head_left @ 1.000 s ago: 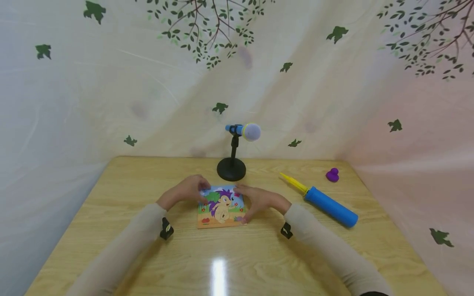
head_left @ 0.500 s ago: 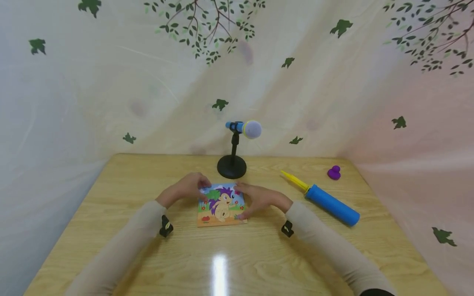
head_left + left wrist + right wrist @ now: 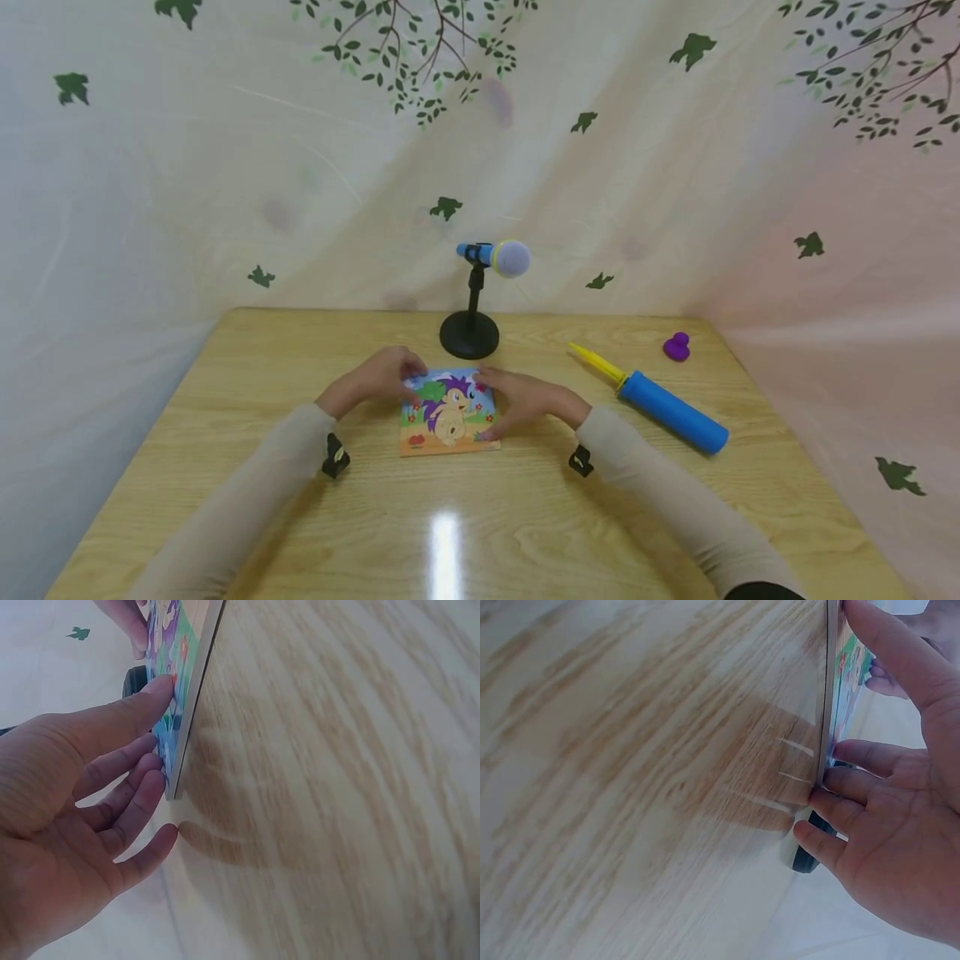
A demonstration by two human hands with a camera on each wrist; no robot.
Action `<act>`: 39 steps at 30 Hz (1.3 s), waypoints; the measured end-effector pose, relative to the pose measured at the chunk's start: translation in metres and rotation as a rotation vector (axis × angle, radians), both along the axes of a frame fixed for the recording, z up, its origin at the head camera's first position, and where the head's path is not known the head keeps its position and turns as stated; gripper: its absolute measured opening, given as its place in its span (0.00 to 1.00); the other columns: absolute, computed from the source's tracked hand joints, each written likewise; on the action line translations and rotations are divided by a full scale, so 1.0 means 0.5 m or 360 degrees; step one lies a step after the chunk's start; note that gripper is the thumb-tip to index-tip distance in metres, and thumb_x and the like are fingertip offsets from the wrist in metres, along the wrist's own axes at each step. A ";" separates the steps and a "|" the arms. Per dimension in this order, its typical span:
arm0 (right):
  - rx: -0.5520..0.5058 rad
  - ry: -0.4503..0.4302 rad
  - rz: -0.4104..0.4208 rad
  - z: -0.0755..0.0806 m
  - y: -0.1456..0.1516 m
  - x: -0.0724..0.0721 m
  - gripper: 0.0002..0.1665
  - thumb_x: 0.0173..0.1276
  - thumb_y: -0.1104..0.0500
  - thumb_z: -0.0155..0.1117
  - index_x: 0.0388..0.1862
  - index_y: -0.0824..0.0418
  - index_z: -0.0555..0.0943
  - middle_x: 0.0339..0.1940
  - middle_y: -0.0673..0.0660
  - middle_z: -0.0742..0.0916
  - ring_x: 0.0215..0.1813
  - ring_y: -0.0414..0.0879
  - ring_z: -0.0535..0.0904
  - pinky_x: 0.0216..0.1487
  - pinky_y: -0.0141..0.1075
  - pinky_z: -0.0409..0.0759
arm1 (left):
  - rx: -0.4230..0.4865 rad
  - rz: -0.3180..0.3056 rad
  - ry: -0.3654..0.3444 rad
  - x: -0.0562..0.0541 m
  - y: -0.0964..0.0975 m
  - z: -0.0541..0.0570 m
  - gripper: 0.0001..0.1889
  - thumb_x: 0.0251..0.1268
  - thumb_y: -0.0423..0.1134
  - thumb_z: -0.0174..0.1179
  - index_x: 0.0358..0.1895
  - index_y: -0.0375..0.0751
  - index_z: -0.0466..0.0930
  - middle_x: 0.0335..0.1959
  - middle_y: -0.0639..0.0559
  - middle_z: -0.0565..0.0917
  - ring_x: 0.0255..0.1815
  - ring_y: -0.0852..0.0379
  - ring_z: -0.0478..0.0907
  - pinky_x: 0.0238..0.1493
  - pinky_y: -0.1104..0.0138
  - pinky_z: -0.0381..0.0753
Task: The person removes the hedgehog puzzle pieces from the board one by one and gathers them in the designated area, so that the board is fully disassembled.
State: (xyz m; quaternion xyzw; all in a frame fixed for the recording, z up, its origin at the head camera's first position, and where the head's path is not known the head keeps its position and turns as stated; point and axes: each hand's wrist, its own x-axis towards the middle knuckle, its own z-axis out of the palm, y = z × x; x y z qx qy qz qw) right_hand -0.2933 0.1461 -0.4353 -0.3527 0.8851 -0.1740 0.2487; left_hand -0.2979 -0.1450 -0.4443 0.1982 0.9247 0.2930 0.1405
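A thin square board with a cartoon hedgehog picture [image 3: 450,423] lies on the wooden table, its light edge showing in both wrist views. At its far left part, my left hand [image 3: 381,377] holds it, thumb on the picture face and several fingertips at the edge. My right hand [image 3: 527,398] spans the board's right side, with the thumb near the front right corner and fingers along the far edge. In the right wrist view the little finger [image 3: 821,844] stands apart from the board. Part of the board's far edge is hidden by the fingers.
Just behind the board stands a blue toy microphone [image 3: 495,257] on a round black base [image 3: 469,337]. To the right lie a blue hand pump [image 3: 673,412] with a yellow nozzle and a small purple knobbed object [image 3: 677,347]. A leaf-printed cloth [image 3: 337,167] hangs behind the table.
The head view has tilted down slightly, so everything sits a little higher in it. My right thumb has shifted a little inward from the board's front corner. The board stays in place.
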 end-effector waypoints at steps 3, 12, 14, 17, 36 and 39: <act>-0.0007 -0.0005 -0.0011 -0.002 0.000 -0.002 0.62 0.59 0.42 0.78 0.83 0.59 0.55 0.86 0.62 0.51 0.86 0.58 0.47 0.83 0.52 0.51 | -0.0014 -0.0010 0.0005 0.002 -0.001 0.001 0.25 0.56 0.40 0.77 0.56 0.36 0.83 0.51 0.45 0.84 0.53 0.49 0.80 0.61 0.53 0.81; 0.0002 0.0008 -0.0008 -0.004 0.000 -0.001 0.62 0.59 0.42 0.78 0.83 0.60 0.55 0.86 0.62 0.51 0.86 0.58 0.47 0.83 0.52 0.51 | -0.0054 -0.0093 0.0010 0.005 -0.001 -0.002 0.28 0.54 0.41 0.77 0.58 0.36 0.81 0.52 0.45 0.80 0.57 0.47 0.79 0.65 0.52 0.79; 0.0003 0.0012 -0.0007 -0.003 0.000 -0.001 0.62 0.59 0.42 0.78 0.83 0.60 0.55 0.86 0.62 0.51 0.86 0.58 0.47 0.83 0.52 0.51 | -0.0062 -0.0101 0.0022 0.003 0.000 -0.002 0.27 0.55 0.41 0.77 0.58 0.36 0.81 0.53 0.44 0.81 0.57 0.46 0.79 0.65 0.52 0.79; 0.0017 0.0015 -0.0007 -0.003 0.000 -0.001 0.62 0.59 0.41 0.78 0.83 0.59 0.55 0.86 0.61 0.51 0.86 0.58 0.47 0.84 0.52 0.50 | -0.0085 -0.0121 0.0041 0.000 0.001 -0.004 0.26 0.57 0.41 0.76 0.58 0.36 0.81 0.54 0.44 0.81 0.58 0.46 0.79 0.65 0.52 0.79; 0.0013 0.0005 -0.0022 0.000 -0.001 0.004 0.62 0.59 0.41 0.78 0.83 0.59 0.55 0.86 0.61 0.52 0.86 0.57 0.48 0.83 0.52 0.52 | -0.0133 -0.0138 0.0135 -0.003 0.011 -0.005 0.21 0.57 0.38 0.76 0.51 0.38 0.80 0.46 0.45 0.79 0.50 0.49 0.75 0.60 0.52 0.79; 0.0017 0.0010 -0.0024 0.000 -0.001 0.003 0.62 0.59 0.41 0.78 0.83 0.58 0.55 0.86 0.61 0.52 0.86 0.57 0.48 0.83 0.52 0.52 | -0.0136 -0.0136 0.0153 -0.001 0.012 -0.004 0.21 0.56 0.37 0.76 0.51 0.38 0.80 0.47 0.45 0.79 0.50 0.49 0.76 0.60 0.52 0.79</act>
